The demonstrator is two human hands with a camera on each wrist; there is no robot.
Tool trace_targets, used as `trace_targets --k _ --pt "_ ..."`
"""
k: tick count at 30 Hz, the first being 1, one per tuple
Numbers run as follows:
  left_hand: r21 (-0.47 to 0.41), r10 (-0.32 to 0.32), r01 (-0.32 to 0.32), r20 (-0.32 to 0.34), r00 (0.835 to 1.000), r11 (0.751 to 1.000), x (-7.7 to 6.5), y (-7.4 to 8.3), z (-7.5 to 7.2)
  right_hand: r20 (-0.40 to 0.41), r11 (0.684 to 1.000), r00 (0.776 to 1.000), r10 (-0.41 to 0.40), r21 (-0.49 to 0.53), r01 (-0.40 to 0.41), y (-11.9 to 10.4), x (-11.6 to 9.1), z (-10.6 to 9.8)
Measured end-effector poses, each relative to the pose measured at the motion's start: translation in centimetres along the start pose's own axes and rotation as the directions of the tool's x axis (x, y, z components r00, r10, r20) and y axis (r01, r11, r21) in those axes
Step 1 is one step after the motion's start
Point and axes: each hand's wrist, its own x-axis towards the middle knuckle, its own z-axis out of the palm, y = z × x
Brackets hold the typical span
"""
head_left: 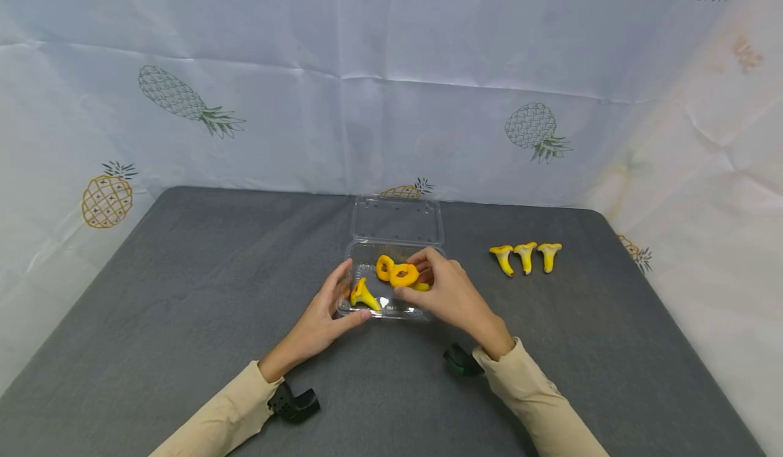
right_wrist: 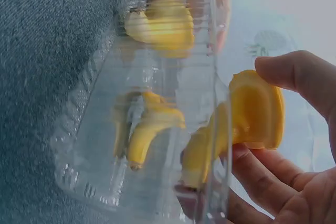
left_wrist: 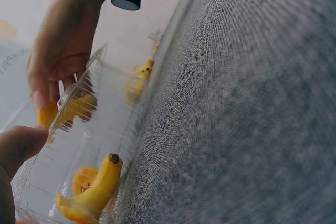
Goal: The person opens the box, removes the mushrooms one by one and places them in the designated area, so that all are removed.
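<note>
With our left hand (head_left: 316,322), we are gripping the near left side of a clear plastic container (head_left: 404,302), its lid (head_left: 397,220) lying open at the far edge. Our right hand (head_left: 449,290) is pinching a yellow mushroom (head_left: 404,275) at the container's right side. Other mushrooms (head_left: 365,295) are lying inside; three more (head_left: 525,258) are lying in a row on the gray table (head_left: 183,307), rightward.

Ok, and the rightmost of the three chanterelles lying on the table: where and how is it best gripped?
I'd pinch the rightmost chanterelle by its stem just below the cap, coming from above and slightly right. The stem is narrower than the flared cap, and the middle chanterelle lies close on the left, their caps nearly meeting.
</note>
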Motion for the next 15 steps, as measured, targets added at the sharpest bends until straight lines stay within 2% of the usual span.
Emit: trace_targets --k 7,15 --pt "0.012 0.006 -0.006 -0.002 1.0 1.0 -0.1 -0.1 0.0 -0.046 1.0 0.999 -0.015 0.004 0.015 0.3 -0.5 -0.8" --pt "0.004 0.011 -0.011 -0.002 1.0 1.0 -0.1 -0.1 0.0 -0.093 1.0 0.996 0.002 -0.002 -0.002 0.8 -1.3 -1.7"
